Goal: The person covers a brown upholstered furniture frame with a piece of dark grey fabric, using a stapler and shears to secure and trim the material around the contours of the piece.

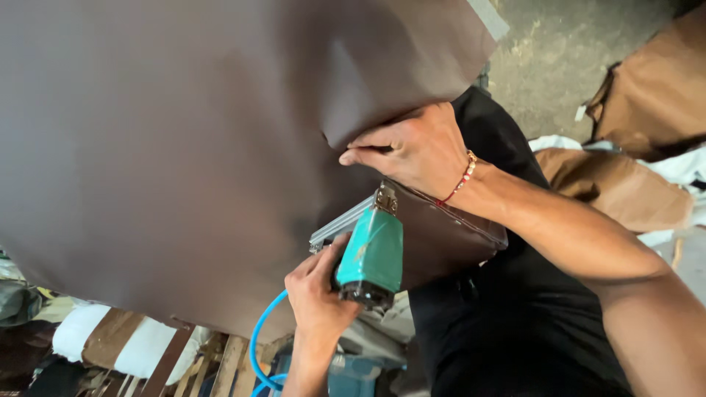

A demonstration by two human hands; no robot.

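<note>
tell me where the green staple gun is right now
In the head view the green staple gun sits low at centre, gripped by one hand, its nose against the brown upholstery just below the other hand.

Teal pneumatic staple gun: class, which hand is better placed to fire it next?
Left, probably. The left hand grips the teal pneumatic staple gun, its nose against the brown leatherette sheet, while the right hand is busy pinching the sheet's fold.
</note>
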